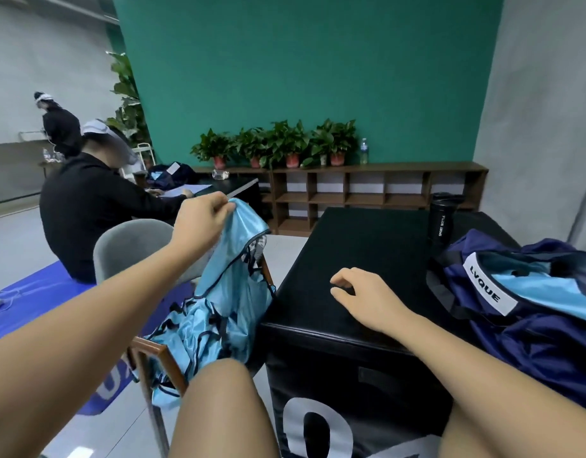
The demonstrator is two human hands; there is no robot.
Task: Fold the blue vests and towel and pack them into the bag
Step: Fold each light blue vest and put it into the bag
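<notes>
My left hand pinches the top edge of a light blue vest and holds it up over a pile of more blue vests lying on a wooden chair to my left. My right hand hovers over the black box top with loosely curled fingers and holds nothing. A navy bag labelled LVQUE lies open on the right of the box, with light blue fabric showing inside it.
A black sport bottle stands on the box behind the bag. A person in black sits at a table at left, on a grey chair. Low wooden shelves with potted plants line the green wall.
</notes>
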